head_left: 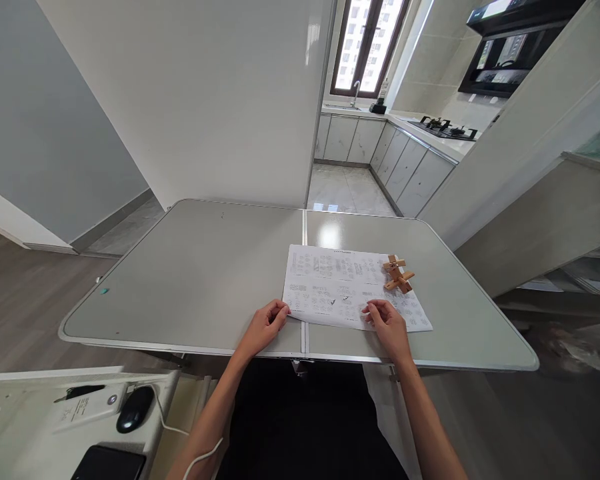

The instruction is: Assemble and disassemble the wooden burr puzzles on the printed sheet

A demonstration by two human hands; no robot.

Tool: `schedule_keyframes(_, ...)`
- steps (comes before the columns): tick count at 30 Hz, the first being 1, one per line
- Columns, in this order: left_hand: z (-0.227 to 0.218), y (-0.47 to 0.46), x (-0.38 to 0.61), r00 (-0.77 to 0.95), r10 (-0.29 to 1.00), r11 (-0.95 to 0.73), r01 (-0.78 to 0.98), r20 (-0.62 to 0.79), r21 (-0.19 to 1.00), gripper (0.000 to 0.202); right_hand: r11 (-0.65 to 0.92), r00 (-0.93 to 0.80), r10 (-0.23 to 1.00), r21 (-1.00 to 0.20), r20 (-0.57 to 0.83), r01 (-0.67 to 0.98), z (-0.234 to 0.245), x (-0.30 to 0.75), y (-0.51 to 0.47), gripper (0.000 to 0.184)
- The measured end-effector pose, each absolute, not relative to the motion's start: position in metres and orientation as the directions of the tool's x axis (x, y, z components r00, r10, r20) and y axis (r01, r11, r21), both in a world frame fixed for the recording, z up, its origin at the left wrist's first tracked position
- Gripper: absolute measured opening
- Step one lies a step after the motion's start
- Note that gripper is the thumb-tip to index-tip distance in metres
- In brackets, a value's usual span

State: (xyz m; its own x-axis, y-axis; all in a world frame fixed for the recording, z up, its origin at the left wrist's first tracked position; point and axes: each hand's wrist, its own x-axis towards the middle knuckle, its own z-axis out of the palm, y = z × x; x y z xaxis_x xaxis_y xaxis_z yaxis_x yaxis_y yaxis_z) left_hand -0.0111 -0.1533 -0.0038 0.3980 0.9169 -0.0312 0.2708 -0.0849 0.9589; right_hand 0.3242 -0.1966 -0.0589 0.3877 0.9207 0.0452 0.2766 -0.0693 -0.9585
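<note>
So, what's each grip actually doing? I see a printed diagram sheet (347,283) on the desk (220,267) and that's about it.

– Left grip (265,327) is curled right at the sheet's near left corner, touching it. Can't tell if it's a real pinch or just fingertips resting. Right grip (389,327) is loosely bent over the near edge, right of centre, and again I can't tell whether any paper is between the fingers.

And the wooden bar puzzle (399,275)?

– Just beyond the right grip and slightly right of it, sitting on the sheet's right side. Not touching that hand. Crossed bars, but too small to say if they're locked together or just piled.

Handling tips?

– Paper's probably light and floppy, easy to crease, so I'd take it by opposite edges, fingers flat. Puzzle looks light and stiff, maybe a bit slick if the wood's smooth. I'd hold it round the middle where the bars cross; a lone end might slide out.
</note>
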Motion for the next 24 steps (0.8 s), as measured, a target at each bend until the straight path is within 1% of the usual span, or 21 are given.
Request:
schedule_keyframes(6, -0.006, -0.152, -0.011, 0.399, 0.917, -0.087, 0.278, -0.033, 0.957, 0.035, -0.068, 0.377, 0.926, -0.962, 0.038, 0.264, -0.060, 0.326, -0.196, 0.048)
schedule_keyframes(9, -0.005, -0.153, -0.011, 0.403, 0.915, -0.083, 0.276, -0.037, 0.957, 0.035, -0.065, 0.361, 0.932, -0.981, 0.007, 0.185, -0.057, 0.329, -0.192, 0.048)
schedule_keyframes(11, -0.004, -0.154, -0.011, 0.403, 0.914, -0.078, 0.274, -0.041, 0.958, 0.035, -0.068, 0.368, 0.929, -0.996, -0.041, 0.060, -0.054, 0.333, -0.185, 0.046)
schedule_keyframes(13, -0.003, -0.154, -0.011, 0.400, 0.915, -0.074, 0.272, -0.043, 0.960, 0.035, -0.076, 0.380, 0.916, -0.986, -0.127, -0.147, -0.050, 0.337, -0.175, 0.042)
schedule_keyframes(15, -0.001, -0.155, -0.011, 0.398, 0.916, -0.075, 0.277, -0.044, 0.958, 0.034, -0.078, 0.367, 0.904, -0.928, -0.220, -0.366, -0.047, 0.343, -0.163, 0.039)
schedule_keyframes(16, 0.000, -0.155, -0.010, 0.397, 0.917, -0.077, 0.281, -0.043, 0.957, 0.034, -0.072, 0.360, 0.901, -0.902, -0.242, -0.427, -0.045, 0.346, -0.156, 0.038)
schedule_keyframes(21, 0.003, -0.156, -0.011, 0.390, 0.920, -0.082, 0.295, -0.042, 0.952, 0.035, -0.051, 0.318, 0.906, -0.817, -0.280, -0.575, -0.038, 0.360, -0.128, 0.023)
schedule_keyframes(24, 0.003, -0.156, -0.011, 0.394, 0.918, -0.081, 0.300, -0.047, 0.950, 0.036, -0.038, 0.254, 0.914, -0.690, -0.316, -0.722, -0.035, 0.366, -0.115, 0.023)
